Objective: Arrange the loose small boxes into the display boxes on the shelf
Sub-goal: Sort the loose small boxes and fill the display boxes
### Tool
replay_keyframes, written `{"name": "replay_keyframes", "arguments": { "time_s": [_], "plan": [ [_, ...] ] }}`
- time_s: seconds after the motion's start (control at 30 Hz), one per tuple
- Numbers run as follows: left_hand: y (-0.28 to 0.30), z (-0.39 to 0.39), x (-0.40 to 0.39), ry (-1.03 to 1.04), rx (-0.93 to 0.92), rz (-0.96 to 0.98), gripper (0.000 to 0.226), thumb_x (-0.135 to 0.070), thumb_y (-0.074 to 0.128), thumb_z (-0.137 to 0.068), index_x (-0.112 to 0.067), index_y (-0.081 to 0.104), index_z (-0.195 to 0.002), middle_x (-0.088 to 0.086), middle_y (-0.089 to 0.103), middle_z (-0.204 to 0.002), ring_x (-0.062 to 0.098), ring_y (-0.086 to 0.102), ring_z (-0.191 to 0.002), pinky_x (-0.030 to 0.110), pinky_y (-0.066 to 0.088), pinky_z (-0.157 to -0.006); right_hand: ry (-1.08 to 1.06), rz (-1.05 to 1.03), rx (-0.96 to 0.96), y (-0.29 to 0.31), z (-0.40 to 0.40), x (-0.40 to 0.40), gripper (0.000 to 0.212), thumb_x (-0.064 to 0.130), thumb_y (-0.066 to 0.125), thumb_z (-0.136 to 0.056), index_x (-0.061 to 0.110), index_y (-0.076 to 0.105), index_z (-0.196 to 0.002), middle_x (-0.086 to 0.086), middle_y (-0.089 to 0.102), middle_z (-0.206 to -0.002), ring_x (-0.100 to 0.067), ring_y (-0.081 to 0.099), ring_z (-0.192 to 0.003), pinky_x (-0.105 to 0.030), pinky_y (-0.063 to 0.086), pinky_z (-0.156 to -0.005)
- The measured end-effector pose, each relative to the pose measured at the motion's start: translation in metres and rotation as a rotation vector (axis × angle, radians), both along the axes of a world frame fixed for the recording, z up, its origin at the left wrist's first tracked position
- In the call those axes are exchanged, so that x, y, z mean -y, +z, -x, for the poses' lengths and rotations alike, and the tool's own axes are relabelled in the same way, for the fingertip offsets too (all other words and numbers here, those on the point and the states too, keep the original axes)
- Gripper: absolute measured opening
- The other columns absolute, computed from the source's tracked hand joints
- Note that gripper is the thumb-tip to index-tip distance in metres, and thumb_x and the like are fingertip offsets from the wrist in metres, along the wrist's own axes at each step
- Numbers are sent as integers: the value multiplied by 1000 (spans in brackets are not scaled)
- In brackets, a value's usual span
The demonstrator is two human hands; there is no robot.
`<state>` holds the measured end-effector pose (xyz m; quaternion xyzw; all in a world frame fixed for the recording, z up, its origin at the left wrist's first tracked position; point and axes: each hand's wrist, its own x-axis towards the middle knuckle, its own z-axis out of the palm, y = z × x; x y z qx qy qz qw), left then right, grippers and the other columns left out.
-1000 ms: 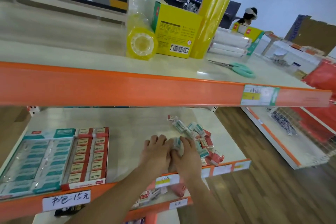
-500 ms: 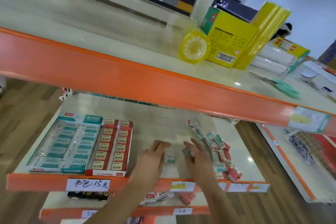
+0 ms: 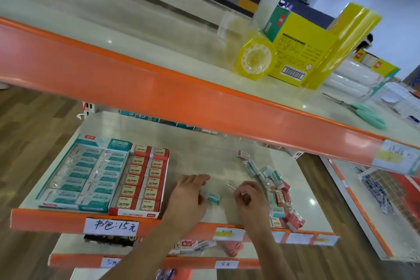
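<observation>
On the middle shelf (image 3: 204, 161), a teal display box (image 3: 84, 175) and a red display box (image 3: 143, 182) stand side by side at the left, both filled with rows of small boxes. A pile of loose teal and red small boxes (image 3: 275, 188) lies at the right. My left hand (image 3: 188, 198) is between them and holds one small teal box (image 3: 214, 198) at its fingertips, low over the shelf. My right hand (image 3: 247, 198) is just beside the pile with its fingers curled, pinching a small clear-wrapped piece (image 3: 231, 186).
The orange-edged top shelf (image 3: 159, 88) juts out above my hands and carries a yellow tape roll (image 3: 255, 59), a yellow carton (image 3: 300, 52) and green scissors (image 3: 366, 116). A lower shelf (image 3: 159, 261) holds more packets. A wire basket (image 3: 391, 191) sits on the right.
My hands were pressed together over one box and have drawn apart. The left now has the small teal box, and the right has pulled back toward the pile.
</observation>
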<state>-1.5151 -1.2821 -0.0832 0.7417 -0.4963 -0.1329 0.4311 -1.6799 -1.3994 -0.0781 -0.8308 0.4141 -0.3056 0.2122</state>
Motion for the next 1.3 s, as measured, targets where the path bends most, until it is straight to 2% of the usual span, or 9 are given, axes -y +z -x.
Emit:
{"name": "replay_keyframes", "arguments": {
  "time_s": [0.17, 0.33, 0.57, 0.77, 0.87, 0.97, 1.07, 1.17, 1.3],
  "plan": [
    [-4, 0, 1, -45, 87, -50, 49, -22, 55, -79, -32, 50, -127, -16, 59, -117, 9, 41, -116, 27, 43, -94, -15, -60, -4, 0, 0, -1, 37, -4, 67, -72, 30, 66, -87, 16, 62, -91, -7, 58, -71, -11, 44, -63],
    [-3, 2, 1, -26, 97, -36, 43, -17, 56, -83, -27, 53, -125, -11, 59, -117, 12, 44, -115, 29, 44, -94, -26, -120, 82, -1, -1, -2, 24, 11, 68, -87, 30, 66, -100, 18, 66, -96, -8, 61, -70, -20, 52, -64],
    [-1, 2, 0, 25, 98, -10, 35, -9, 52, -88, -23, 58, -120, -7, 61, -114, 14, 48, -111, 30, 45, -90, -21, -134, 84, -2, 0, -3, 21, 8, 64, -90, 25, 71, -101, 20, 69, -93, -3, 63, -76, -13, 49, -67],
    [1, 2, 0, 95, 86, -15, 38, 3, 55, -84, -17, 63, -116, -2, 62, -113, 19, 49, -110, 31, 46, -90, -22, -118, 99, -2, 2, -3, 32, 4, 64, -88, 34, 67, -101, 20, 68, -97, -7, 63, -72, -12, 47, -63],
    [2, 2, -1, 109, 99, -22, 40, 3, 55, -83, -17, 62, -118, -3, 60, -115, 17, 47, -110, 29, 45, -91, -7, -142, 78, -1, 3, -3, 44, -1, 61, -84, 38, 65, -103, 22, 69, -94, -5, 60, -70, -9, 45, -62],
    [3, 3, -3, 103, 93, -27, 40, -2, 54, -84, -20, 60, -120, -6, 60, -116, 15, 45, -111, 27, 44, -92, -7, -119, 22, -1, 0, -3, 36, 4, 63, -86, 38, 66, -100, 25, 66, -96, -5, 61, -71, -14, 48, -65],
    [3, 3, -3, 93, 89, -41, 38, -11, 55, -85, -22, 57, -122, -9, 58, -118, 13, 42, -113, 25, 42, -94, 34, -112, -20, 0, -1, -2, 37, 5, 66, -80, 37, 66, -101, 24, 59, -108, -11, 56, -57, -23, 52, -63],
    [3, 3, -3, 93, 81, -41, 37, -12, 56, -87, -25, 58, -121, -11, 58, -118, 11, 42, -112, 24, 43, -93, 21, -119, -70, 0, -1, 0, 37, 10, 66, -84, 35, 64, -112, 26, 53, -120, -11, 53, -54, -22, 51, -63],
    [2, 2, -3, 94, 67, -53, 35, -13, 57, -89, -27, 58, -120, -13, 58, -117, 10, 41, -112, 23, 42, -93, 13, -109, -108, 0, -4, 2, 33, 20, 63, -91, 38, 60, -119, 24, 55, -108, -7, 54, -64, -19, 49, -64]
  ]
}}
